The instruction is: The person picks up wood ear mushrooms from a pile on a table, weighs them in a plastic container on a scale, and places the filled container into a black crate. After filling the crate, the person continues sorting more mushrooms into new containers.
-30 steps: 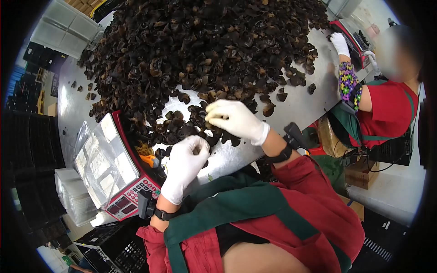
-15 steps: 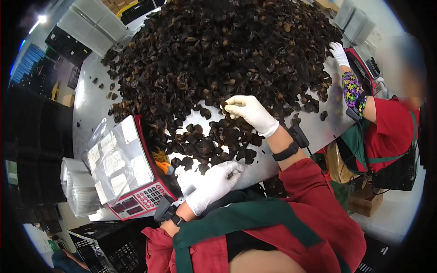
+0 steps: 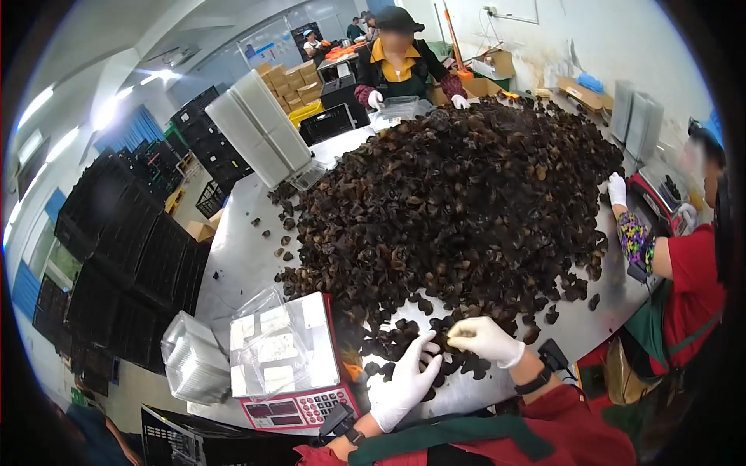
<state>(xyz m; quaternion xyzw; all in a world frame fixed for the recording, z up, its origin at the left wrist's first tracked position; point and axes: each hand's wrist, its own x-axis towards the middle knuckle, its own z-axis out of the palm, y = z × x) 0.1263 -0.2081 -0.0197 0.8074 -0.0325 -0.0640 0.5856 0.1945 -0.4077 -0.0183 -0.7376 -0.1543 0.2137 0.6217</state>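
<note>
Where the tabletop [image 3: 241, 256] meets its near edge, fungus [image 3: 458, 202] is heaped; one piece is pinched by the right hand [image 3: 483, 339], while loose pieces are touched by the left hand [image 3: 406, 382], fingers spread, beside a scale [image 3: 291, 365].

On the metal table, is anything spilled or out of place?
Mostly no. The dark dried fungus lies in one big heap on the table. A few loose pieces lie scattered apart from the heap on its left side. The scale sits level.

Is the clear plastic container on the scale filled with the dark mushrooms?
No, the clear container on the scale holds no mushrooms; only white labels show through it.
</note>
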